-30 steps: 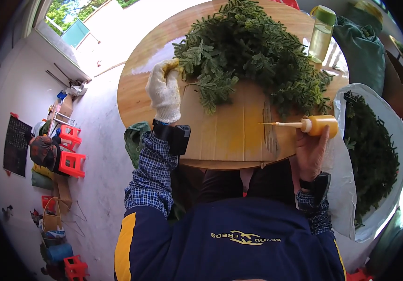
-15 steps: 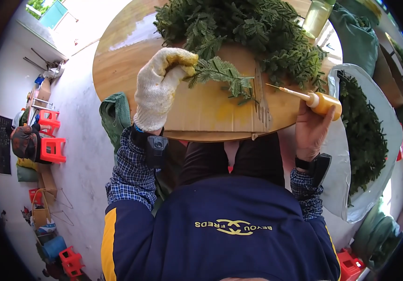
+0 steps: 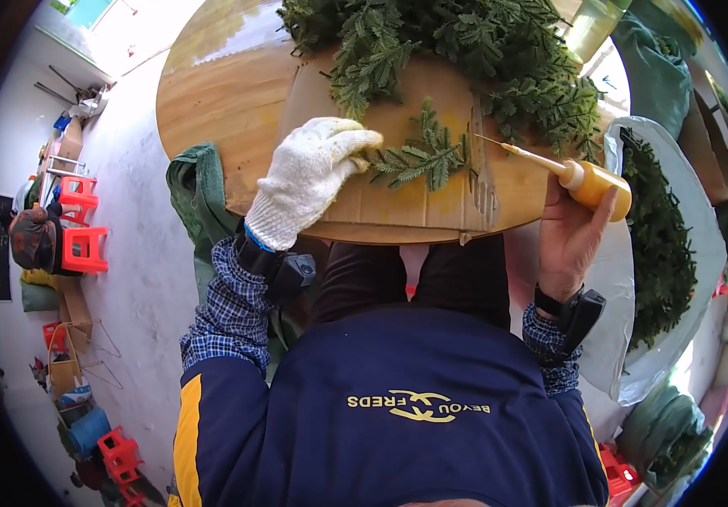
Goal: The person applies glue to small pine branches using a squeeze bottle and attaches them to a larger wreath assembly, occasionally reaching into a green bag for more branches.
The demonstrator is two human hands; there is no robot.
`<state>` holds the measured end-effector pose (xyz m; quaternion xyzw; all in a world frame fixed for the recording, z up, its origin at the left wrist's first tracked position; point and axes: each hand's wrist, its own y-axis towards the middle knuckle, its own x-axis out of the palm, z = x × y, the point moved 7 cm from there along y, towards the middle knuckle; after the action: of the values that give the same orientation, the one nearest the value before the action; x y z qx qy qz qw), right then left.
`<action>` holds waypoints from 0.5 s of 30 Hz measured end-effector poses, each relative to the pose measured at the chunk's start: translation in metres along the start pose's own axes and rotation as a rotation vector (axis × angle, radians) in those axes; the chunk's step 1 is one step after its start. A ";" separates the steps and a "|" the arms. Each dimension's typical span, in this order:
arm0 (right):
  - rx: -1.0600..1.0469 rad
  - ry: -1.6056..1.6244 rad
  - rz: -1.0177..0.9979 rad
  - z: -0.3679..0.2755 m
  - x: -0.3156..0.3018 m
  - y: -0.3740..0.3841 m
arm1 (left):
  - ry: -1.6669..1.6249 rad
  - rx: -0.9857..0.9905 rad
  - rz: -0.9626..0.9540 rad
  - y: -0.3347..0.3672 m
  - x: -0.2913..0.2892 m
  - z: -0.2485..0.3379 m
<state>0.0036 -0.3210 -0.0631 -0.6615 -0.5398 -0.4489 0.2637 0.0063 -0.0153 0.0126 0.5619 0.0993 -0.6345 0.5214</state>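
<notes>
Pinching a green sprig [image 3: 427,159] over cardboard [image 3: 410,209] on the surface [image 3: 220,110], with the gloved left hand [image 3: 313,173] at the sprig's nine o'clock; gripping a yellow needle-tipped bottle [image 3: 602,191] in the bare right hand [image 3: 568,241] toward three; facing heaped greenery [image 3: 465,38] at twelve.

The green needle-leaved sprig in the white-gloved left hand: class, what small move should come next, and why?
Probably bring the yellow plastic squeeze bottle closer to the green needle-leaved sprig: the bare right hand points the bottle's thin tip that way, while the white-gloved left hand holds the sprig over brown cardboard.
</notes>
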 end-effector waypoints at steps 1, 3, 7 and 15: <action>0.002 -0.021 0.003 0.001 0.002 -0.001 | 0.017 0.001 0.066 -0.001 -0.005 0.002; 0.009 -0.047 0.004 0.003 0.006 -0.003 | 0.032 -0.003 0.134 -0.003 -0.012 0.003; -0.007 -0.123 0.031 0.005 0.013 -0.007 | -0.045 -0.087 0.241 -0.012 -0.021 -0.004; 0.022 -0.162 -0.011 0.014 0.028 -0.013 | 0.052 -0.060 0.235 -0.013 -0.002 0.017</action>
<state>-0.0038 -0.2924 -0.0467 -0.6897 -0.5679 -0.3893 0.2241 -0.0146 -0.0205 0.0146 0.5699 0.0651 -0.5508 0.6062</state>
